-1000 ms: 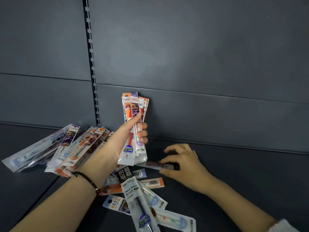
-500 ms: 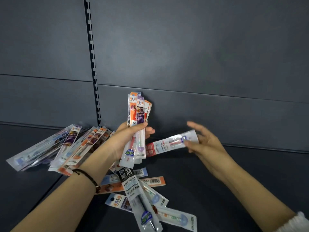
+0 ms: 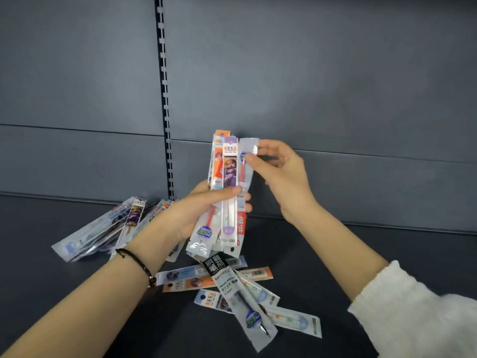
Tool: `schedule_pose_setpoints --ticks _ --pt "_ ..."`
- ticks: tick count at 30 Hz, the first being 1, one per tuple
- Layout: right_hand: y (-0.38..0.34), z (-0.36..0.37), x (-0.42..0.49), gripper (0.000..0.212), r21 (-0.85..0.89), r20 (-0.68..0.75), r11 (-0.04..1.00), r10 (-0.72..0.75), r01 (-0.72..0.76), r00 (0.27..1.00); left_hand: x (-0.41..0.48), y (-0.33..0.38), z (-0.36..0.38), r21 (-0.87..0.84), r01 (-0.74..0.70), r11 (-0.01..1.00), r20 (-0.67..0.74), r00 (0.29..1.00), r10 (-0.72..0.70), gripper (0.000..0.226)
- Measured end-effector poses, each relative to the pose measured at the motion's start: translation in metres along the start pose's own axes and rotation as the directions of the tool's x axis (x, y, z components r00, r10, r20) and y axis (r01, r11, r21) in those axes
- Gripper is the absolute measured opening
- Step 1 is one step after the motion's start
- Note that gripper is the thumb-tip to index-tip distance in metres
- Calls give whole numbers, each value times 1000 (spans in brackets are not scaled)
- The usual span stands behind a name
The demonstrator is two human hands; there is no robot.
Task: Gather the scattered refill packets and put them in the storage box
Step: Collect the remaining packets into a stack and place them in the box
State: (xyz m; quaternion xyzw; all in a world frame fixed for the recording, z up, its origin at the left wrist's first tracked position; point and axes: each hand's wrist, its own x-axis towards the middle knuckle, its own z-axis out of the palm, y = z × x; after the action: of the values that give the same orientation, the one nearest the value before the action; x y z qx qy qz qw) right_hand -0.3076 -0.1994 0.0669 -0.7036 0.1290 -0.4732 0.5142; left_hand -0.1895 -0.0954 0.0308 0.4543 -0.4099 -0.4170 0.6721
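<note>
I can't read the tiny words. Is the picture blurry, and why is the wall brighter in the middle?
Head view: soft throughout, so small print on the held packets smears; light pools mid-wall, darkening toward edges; the slotted rail bows from the wide lens.

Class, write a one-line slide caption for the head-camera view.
Left hand holds an upright bundle of refill packets; right hand adds another, more lying on the shelf.

I see a dark grey panelled wall (image 3: 309, 73), a slotted upright (image 3: 162, 99), and what looks like a black shelf (image 3: 387, 254).
</note>
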Motion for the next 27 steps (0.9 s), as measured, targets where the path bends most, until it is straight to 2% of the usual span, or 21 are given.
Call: schedule_pose_setpoints --ticks 2,4,5,7,8,9,10,11,14,17,20,22,24,27 --pt "1 6 -12 19 -102 -17 995 21 -23 1000 -4 3 -13 -17 -53 998 -92 994 51 27" --pt "4 5 -30 13 -277 103 958 112 -79 988 -9 4 -27 -82 -92 992 -188 979 75 16" --pt "6 2 -41 15 -430 232 899 196 -80 953 -12 3 -35 -98 -111 989 -233 969 85 12" --pt "9 -1 -63 35 -704 441 710 443 -6 781 -16 2 -47 -87 -147 985 -314 943 113 9" --pt "12 -1 -72 46 -792 469 607 547 57 693 -18 2 -53 -71 -160 985 -351 928 125 10" --pt "15 0 -79 54 -846 463 521 611 114 643 -18 1 -58 -58 -166 984 -378 916 132 11" --pt "19 2 -83 57 -870 448 474 637 139 627 -18 1 -61 -57 -167 984 -394 910 132 11" --pt "23 3 -83 56 -872 441 471 636 134 633 -18 2 -63 -65 -174 983 -398 907 134 10" --pt "33 3 -72 45 -821 418 571 630 -26 655 -15 1 -64 -68 -180 981 -364 920 143 12" --pt "46 0 -56 38 -783 383 608 637 -130 669 -12 -1 -61 -32 -145 989 -355 927 124 25" --pt "57 -4 -43 21 -675 335 695 588 -248 736 -9 -6 -58 -68 -110 992 -386 919 75 29" --pt "62 -7 -35 16 -482 273 779 569 -401 776 -7 -13 -57 -107 -86 990 -412 910 34 29" --pt "66 -7 -31 19 -209 155 839 535 -502 831 -7 -21 -56 -128 -55 990 -420 907 -3 33" --pt "63 -4 -31 15 196 -23 887 431 -419 902 -7 -35 -49 -121 -6 993 -390 920 -42 32"
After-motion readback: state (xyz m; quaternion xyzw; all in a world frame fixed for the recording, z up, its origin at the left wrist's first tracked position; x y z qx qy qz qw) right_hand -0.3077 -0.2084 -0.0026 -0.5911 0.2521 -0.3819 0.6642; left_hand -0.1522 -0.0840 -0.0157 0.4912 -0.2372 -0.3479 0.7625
